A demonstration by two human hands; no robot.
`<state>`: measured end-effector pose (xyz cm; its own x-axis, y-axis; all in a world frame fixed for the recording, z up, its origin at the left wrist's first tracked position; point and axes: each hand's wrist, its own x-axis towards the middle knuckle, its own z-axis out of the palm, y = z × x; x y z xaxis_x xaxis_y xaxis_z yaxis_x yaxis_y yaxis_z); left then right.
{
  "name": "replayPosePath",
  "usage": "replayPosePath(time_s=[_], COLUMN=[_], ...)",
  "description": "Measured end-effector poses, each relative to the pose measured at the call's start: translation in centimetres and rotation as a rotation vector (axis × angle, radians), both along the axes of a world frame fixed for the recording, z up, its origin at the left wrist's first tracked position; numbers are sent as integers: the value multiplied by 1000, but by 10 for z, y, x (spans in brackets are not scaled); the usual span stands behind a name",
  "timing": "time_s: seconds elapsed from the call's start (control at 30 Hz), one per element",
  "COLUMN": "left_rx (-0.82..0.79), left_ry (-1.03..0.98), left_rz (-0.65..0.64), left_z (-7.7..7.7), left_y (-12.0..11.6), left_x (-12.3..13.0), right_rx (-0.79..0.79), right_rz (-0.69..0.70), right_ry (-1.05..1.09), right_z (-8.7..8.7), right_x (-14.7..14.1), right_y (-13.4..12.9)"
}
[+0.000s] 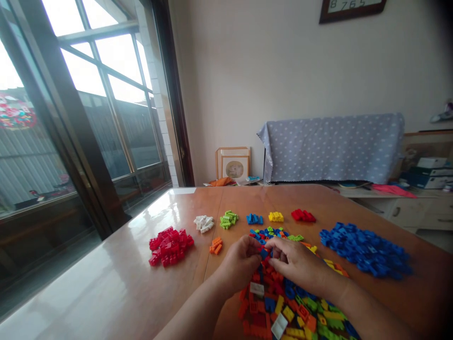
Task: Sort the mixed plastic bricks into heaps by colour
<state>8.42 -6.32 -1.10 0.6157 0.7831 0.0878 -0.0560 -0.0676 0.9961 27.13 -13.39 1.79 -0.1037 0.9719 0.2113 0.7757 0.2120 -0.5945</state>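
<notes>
Both of my hands hover over a mixed heap of toy building bricks [295, 314] in red, blue, yellow, green, orange and white. My left hand [242, 262] has its fingers curled together at the heap's far part. Facing it closely, my right hand [293, 257] is bent into a pinch. Small blue and red bricks show between the fingertips, but I cannot make out whether they are held or lie in the heap behind. My forearms and hands hide part of the heap.
Sorted piles surround the heap: red bricks [171, 246], white [204, 224], green [229, 219], orange [215, 245], blue [255, 219], yellow [276, 216] and more red [303, 215]. A large blue pile [366, 250] lies right on the wooden table [141, 293].
</notes>
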Motion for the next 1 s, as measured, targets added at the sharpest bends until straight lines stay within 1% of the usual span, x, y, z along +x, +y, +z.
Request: replayPosePath(time_s=[0.1, 0.2, 0.37, 0.5, 0.6, 0.67, 0.77, 0.87, 1.0], left_rx=[-9, -20, -15, 49, 134, 228, 355, 385, 406], left_ry=[-19, -21, 35, 76, 114, 180, 277, 326, 393], left_rz=[-7, -14, -13, -26, -49, -9, 103, 212, 318], left_z=[2, 5, 5, 5, 8, 9, 8, 8, 16], left_y=[-2, -3, -3, -3, -3, -1, 5, 12, 14], left_x=[0, 0, -1, -1, -2, -5, -9, -9, -4], right_rx=[8, 12, 28, 39, 55, 70, 119, 178, 258], right_rz=[9, 22, 34, 35, 32, 6, -114, -228, -295], right_ry=[-2, 12, 18, -11, -22, -41, -83, -123, -136], right_z=[3, 2, -1, 0, 1, 2, 4, 6, 5], right_x=[0, -1, -2, -3, -1, 5, 23, 44, 63], right_y=[-1, -1, 1, 0, -1, 0, 3, 6, 9])
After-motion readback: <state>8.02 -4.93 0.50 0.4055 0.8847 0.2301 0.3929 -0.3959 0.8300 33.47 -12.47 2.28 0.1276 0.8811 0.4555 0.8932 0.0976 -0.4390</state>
